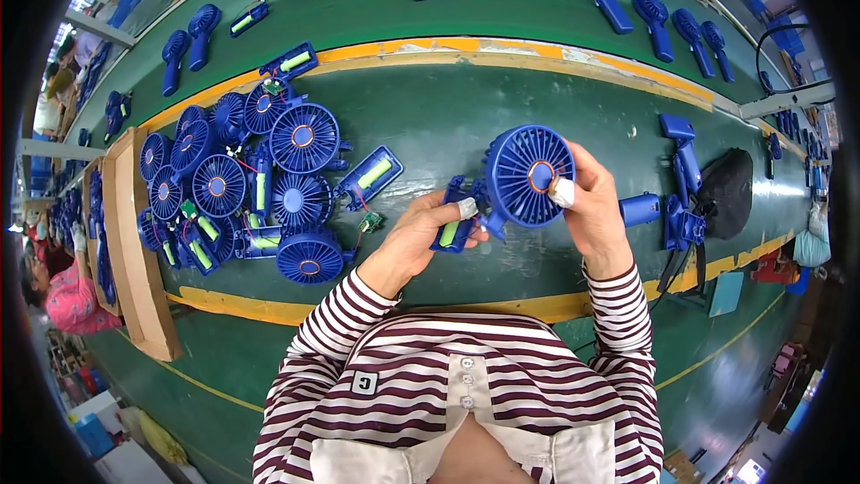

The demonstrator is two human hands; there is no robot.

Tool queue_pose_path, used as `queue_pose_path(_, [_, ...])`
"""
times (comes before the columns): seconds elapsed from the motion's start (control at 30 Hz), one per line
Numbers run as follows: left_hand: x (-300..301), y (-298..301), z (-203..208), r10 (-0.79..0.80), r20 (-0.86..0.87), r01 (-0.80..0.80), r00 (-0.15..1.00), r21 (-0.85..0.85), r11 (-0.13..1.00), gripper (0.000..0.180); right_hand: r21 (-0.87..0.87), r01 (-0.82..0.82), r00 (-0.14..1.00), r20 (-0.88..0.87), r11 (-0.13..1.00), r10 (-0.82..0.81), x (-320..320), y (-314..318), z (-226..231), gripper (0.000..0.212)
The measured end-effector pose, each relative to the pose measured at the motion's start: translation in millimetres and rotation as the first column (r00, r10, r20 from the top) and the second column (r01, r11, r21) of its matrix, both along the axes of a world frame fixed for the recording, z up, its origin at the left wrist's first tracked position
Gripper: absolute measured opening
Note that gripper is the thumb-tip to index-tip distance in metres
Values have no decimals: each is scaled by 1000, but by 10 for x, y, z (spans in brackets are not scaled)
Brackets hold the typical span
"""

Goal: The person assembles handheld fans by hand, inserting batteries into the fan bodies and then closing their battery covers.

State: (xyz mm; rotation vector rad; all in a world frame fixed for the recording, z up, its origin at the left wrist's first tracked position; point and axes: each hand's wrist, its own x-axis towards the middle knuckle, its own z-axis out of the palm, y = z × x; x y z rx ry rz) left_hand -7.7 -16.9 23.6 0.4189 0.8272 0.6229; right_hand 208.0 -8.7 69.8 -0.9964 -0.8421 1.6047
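Note:
Over the green bench, my right hand (593, 206) grips the rim of a round blue fan head (515, 177), its thumb with white tape over the copper-coloured ring at the hub. My left hand (414, 237) is closed around an opened blue fan handle (455, 215), in which a light green battery shows. The handle sits right beside the lower left of the fan head; whether the two are joined is hard to make out. Nearest to my left hand lies another handle half with a battery (372, 175), wired to a small green circuit board (370, 221).
A heap of blue fan heads (305, 138) covers the bench's left, beside a cardboard box (134, 242). Empty-looking blue handle shells (641, 209) and a black bag-like thing (727, 193) lie at right. Beyond a yellow-edged ledge, a green conveyor (520, 13) carries several fans. A person in pink (76, 296) works far left.

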Motion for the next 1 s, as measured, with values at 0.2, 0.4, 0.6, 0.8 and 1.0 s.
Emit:
queue_pose_path(0.2, [41,-14,57,-38,-96,50,995,126,991,27,54,34,982,186,998,-44,69,106,-125,56])
queue_pose_path(0.4, [59,-41,128,-99,-145,126,984,187,974,25,57,-25,988,152,998,16,-33,218,-142,59])
queue_pose_path(0.6, [45,-18,93,-122,-107,145,987,241,960,30,71,-212,964,177,975,197,64,345,-168,56])
queue_pose_path(0.8, [92,13,104,-116,-225,202,968,412,889,28,74,-242,955,195,967,224,29,371,-169,58])
queue_pose_path(1.0, [162,0,35,44,-329,123,943,468,875,27,61,-263,949,197,963,247,21,469,-225,55])
